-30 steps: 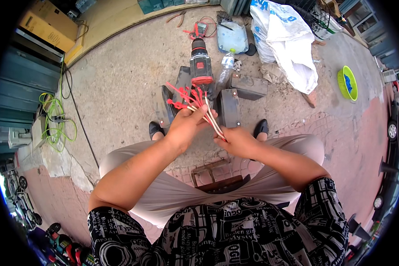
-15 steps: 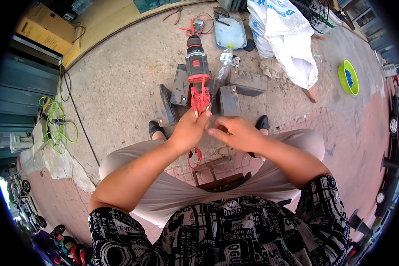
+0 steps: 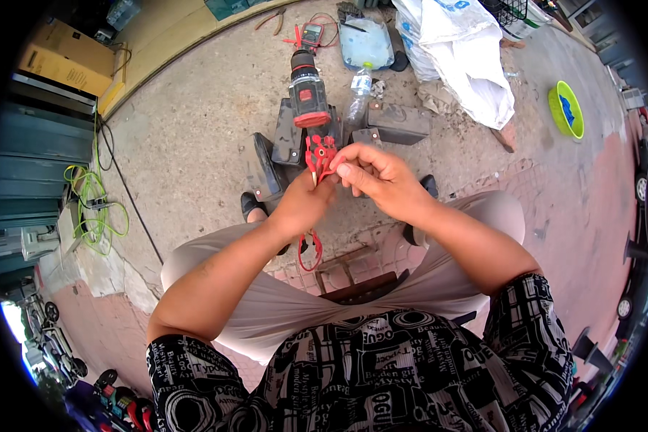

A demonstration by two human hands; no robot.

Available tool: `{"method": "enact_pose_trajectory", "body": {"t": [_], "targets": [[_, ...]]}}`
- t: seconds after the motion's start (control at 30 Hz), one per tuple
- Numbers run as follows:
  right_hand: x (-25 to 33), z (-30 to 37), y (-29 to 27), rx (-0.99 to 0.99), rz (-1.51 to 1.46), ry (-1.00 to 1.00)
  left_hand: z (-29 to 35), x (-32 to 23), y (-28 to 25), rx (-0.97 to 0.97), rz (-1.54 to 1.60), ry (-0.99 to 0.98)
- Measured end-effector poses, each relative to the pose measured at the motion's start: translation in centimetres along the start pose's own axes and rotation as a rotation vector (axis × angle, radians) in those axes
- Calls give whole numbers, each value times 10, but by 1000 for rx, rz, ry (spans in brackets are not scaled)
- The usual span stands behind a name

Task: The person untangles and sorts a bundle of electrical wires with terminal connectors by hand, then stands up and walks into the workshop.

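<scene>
A bundle of red wires (image 3: 320, 153) with ring-shaped ends sticks up from my left hand (image 3: 302, 203), whose fingers are closed round it. The tail of the bundle loops down below that hand. My right hand (image 3: 383, 180) pinches one red wire at the right side of the bundle, between thumb and fingers. Just beyond the wires is a black and red cordless drill (image 3: 308, 99), its chuck pointing away from me. Around and beneath it are several dusty black batteries (image 3: 398, 124); my hands partly hide the nearer ones. A clear plastic bottle (image 3: 356, 99) is right of the drill.
Farther off lie a multimeter (image 3: 311, 33), pliers (image 3: 271, 23) and a pale blue plastic container (image 3: 367, 45). White sacks (image 3: 462, 61) slump at the far right, with a green basin (image 3: 559, 115) beyond. Coiled green cable (image 3: 86, 198) and a cardboard box (image 3: 65, 57) are at the left.
My right hand has moved up and left to the bundle and now pinches a red wire. The view has shifted slightly; my left hand still grips the wires.
</scene>
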State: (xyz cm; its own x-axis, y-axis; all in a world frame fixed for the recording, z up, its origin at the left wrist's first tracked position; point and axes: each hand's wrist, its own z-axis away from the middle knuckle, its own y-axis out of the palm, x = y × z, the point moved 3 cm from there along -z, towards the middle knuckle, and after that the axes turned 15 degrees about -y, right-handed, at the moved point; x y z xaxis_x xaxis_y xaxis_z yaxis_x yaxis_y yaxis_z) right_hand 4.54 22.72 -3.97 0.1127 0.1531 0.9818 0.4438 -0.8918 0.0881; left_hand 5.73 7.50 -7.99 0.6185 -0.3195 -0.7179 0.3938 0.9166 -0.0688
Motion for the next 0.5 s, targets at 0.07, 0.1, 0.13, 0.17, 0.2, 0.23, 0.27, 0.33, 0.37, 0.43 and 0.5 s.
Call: {"method": "enact_pose_trajectory", "body": {"t": [0.07, 0.1, 0.13, 0.17, 0.2, 0.23, 0.27, 0.33, 0.37, 0.43, 0.5], "targets": [[-1, 2, 1, -21, -46, -4, 0, -2, 0, 28, 18, 7], [-4, 1, -1, -15, -106, -8, 1, -3, 1, 55, 37, 19], [-5, -1, -3, -9, -164, -14, 2, -4, 1, 56, 36, 17], [-4, -2, -6, -11, -165, -13, 4, -6, 2, 99, 94, 12], [-5, -2, -8, -22, -243, 50, 6, -7, 3, 141, 152, 7], [-5, -3, -9, -34, -320, 111, 7, -9, 2, 142, 151, 7], [-6, -3, -11, -70, -405, 158, 8, -12, 1, 168, 162, 24], [-6, -3, -15, -101, -474, 177, 11, -17, -3, 193, 173, 38], [-6, -4, -17, -131, -543, 196, 12, -19, -4, 249, 275, 20], [-9, -5, -20, -127, -589, 206, 14, -22, -4, 305, 378, 3], [-10, -5, -22, -149, -590, 227, 16, -22, -4, 319, 516, -20]]}}
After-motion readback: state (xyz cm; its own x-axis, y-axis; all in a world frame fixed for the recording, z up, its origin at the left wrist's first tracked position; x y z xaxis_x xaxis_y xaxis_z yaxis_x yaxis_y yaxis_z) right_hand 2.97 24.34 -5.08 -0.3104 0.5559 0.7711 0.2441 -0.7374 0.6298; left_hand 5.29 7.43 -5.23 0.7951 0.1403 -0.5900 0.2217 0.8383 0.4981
